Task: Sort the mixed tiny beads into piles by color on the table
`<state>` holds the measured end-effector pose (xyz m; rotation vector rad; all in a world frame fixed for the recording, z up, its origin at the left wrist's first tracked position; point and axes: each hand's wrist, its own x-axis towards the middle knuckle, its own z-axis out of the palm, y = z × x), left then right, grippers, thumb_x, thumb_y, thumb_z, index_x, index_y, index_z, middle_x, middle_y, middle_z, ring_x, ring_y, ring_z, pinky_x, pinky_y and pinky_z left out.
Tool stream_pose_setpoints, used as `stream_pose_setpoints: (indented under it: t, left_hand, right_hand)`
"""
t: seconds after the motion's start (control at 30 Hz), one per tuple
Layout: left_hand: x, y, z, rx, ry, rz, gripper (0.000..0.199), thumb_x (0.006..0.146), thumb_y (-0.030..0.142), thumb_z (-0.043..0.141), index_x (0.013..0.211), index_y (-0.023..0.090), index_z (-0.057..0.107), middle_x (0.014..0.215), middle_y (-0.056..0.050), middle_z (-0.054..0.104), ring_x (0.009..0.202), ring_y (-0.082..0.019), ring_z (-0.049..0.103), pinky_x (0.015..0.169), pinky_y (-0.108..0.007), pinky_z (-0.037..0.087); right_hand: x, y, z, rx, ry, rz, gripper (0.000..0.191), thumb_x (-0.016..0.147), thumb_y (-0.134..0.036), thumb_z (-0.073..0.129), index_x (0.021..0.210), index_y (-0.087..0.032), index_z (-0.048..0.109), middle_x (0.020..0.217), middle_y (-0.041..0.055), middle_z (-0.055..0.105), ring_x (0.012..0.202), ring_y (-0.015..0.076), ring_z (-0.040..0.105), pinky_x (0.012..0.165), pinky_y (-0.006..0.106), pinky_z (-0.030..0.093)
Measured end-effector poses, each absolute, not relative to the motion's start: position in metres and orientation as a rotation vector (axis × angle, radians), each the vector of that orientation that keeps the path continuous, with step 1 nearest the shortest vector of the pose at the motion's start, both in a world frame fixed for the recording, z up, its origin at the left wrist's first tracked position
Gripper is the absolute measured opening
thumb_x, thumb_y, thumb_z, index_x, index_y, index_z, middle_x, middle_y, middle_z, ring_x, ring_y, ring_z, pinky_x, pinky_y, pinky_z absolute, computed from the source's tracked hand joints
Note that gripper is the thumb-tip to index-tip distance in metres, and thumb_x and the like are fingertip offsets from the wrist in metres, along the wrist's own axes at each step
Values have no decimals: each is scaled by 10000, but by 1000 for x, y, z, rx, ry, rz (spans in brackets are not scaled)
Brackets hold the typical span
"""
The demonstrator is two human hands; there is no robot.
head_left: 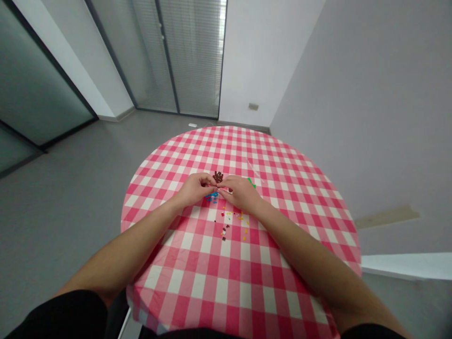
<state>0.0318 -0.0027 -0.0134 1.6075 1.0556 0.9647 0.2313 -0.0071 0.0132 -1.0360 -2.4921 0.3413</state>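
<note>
The left hand and right hand meet above the checked desk, pinching something I cannot see, between brown bricks and blue bricks.

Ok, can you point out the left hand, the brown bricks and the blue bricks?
Left hand [195,189]: head view, on the back of the hand.
Brown plastic bricks [218,177]: head view, on the middle of the small pile.
Blue plastic bricks [212,195]: head view, on the part showing below the hands.

Left hand, right hand meet — small bricks on gingham tablecloth
</note>
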Motion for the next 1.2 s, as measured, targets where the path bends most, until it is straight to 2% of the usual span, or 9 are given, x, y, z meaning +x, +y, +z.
stream_pose_setpoints:
  t: [0.3, 0.47, 0.6, 0.8, 1.03, 1.2]
  left_hand:
    - [33, -4, -13, 1577, 1051, 942, 185, 739, 303, 729, 812, 145, 666, 778, -46, 711, 690, -144, 647, 645, -263, 493]
    - [32, -8, -8, 1786, 1173, 830, 115, 761, 259, 689, 818, 169, 731, 774, -46, 724, 645, -134, 603, 606, -263, 454]
    - [29, -13, 0, 1952, 1027, 646, 103, 783, 211, 651, 787, 209, 754, 826, -38, 747, 700, -143, 628, 665, -269, 460]
    - [28, -15, 8, 2007, 1011, 593, 126, 781, 196, 636, 772, 218, 761, 809, -31, 749, 713, -160, 637, 679, -284, 454]
    - [24, -13, 3, 2005, 959, 562, 123, 777, 188, 653, 787, 224, 770, 805, -27, 750, 708, -151, 641, 694, -273, 473]
    - [21, -14, 6, 2017, 900, 442, 115, 794, 197, 675, 828, 221, 783, 853, -46, 760, 778, -178, 691, 717, -274, 498]
  right_hand:
    - [235, -1, 8, -1040, -2554, 288, 208, 964, -186, 556, 1045, -155, 745, 1042, 123, 737, 983, 203, 640, 876, 323, 467]
    - [237, 5, 8, -1388, -2619, 196, 254, 997, -203, 504, 1014, -133, 748, 997, 131, 711, 915, 205, 629, 820, 306, 448]
    - [236, 7, 6, -1567, -2662, 103, 305, 1013, -245, 473, 989, -134, 756, 986, 148, 695, 881, 219, 629, 756, 309, 440]
    - [233, 9, 3, -1579, -2648, 58, 315, 1011, -242, 470, 984, -140, 766, 963, 155, 684, 848, 236, 628, 711, 327, 437]
    - [231, 10, -3, -1572, -2667, 33, 325, 1013, -217, 447, 1026, -133, 760, 1007, 177, 682, 911, 245, 613, 754, 322, 430]
    - [234, 7, 2, -1578, -2649, 24, 326, 1013, -206, 434, 1033, -130, 751, 980, 171, 675, 873, 242, 604, 741, 329, 419]
